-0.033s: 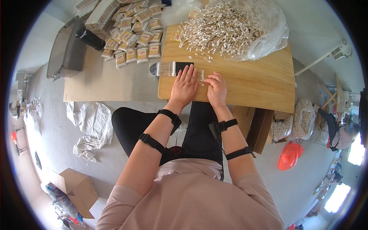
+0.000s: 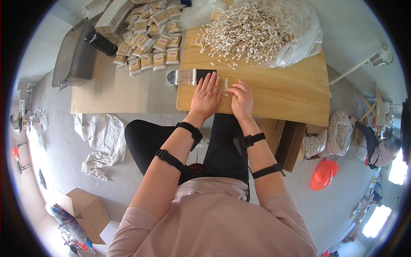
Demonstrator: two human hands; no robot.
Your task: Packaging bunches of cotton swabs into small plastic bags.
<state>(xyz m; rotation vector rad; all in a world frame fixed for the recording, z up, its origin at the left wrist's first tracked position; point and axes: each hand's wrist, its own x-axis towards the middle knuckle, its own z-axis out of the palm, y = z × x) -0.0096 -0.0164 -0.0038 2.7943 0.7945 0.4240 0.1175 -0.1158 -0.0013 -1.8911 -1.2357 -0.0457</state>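
My left hand [image 2: 206,97] lies flat, fingers stretched together, over the right end of a black strip [image 2: 206,73]. On the strip's left part sits a row of cotton swabs [image 2: 186,77] side by side. Just right of my left fingertips is a shorter row of cotton swabs [image 2: 223,84], partly hidden by that hand. My right hand [image 2: 242,102] is beside its right end, thumb and forefinger pinched at the swab tips. What lies between those fingers is too small to make out.
A big heap of loose cotton swabs [image 2: 252,32] spills from a clear plastic bag [image 2: 299,49] at the back of the wooden board [image 2: 282,92]. Packed swab packets [image 2: 159,61] pile up at back left, near a black bottle [image 2: 101,43] and grey bin [image 2: 72,60]. Cardboard boxes [image 2: 274,137] stand below.
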